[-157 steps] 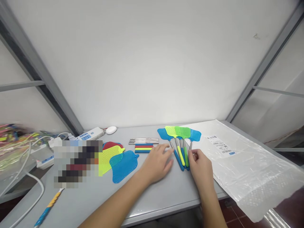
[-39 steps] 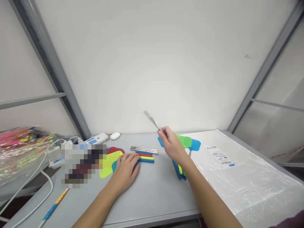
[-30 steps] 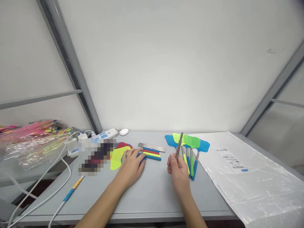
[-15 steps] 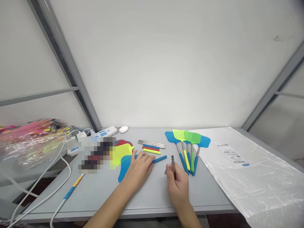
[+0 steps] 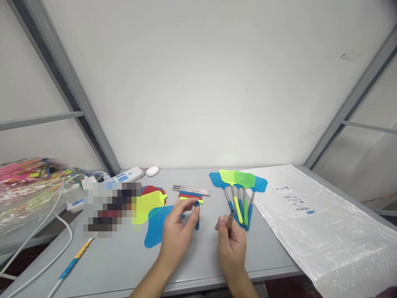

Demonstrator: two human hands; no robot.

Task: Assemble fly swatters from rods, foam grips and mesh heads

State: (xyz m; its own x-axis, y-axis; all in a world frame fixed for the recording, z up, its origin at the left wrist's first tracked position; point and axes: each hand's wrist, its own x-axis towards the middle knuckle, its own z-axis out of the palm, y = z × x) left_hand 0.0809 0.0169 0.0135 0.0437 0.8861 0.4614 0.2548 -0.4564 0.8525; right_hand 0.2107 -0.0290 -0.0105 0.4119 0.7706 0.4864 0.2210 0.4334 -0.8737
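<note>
Between the thumb and fingers of my left hand (image 5: 177, 227) is a blue handle grip (image 5: 197, 221), a short tube held upright with its top end showing. My right hand (image 5: 232, 244) is closed around a metal rod (image 5: 230, 219), whose hollow end points up; the rest of it is hidden in the palm. Beside my left hand lies a blue fly swatter head (image 5: 154, 227), with a yellow swatter head (image 5: 151, 205) and a red one (image 5: 152, 191) behind it. Several metal rods (image 5: 190, 189) lie beyond, next to blue, red and yellow grips (image 5: 190, 195).
Several assembled fly swatters (image 5: 245, 198) lie fanned out at right, beside a white plastic mailer (image 5: 297, 225). At left are a power strip (image 5: 125, 177), a white mouse (image 5: 152, 171), cables (image 5: 66, 244), a pixelated patch and a bag of colourful items (image 5: 34, 190).
My left hand has picked the blue grip up off the table and turned it upright. My right hand still holds the rod. The view has shifted slightly to the right.
</note>
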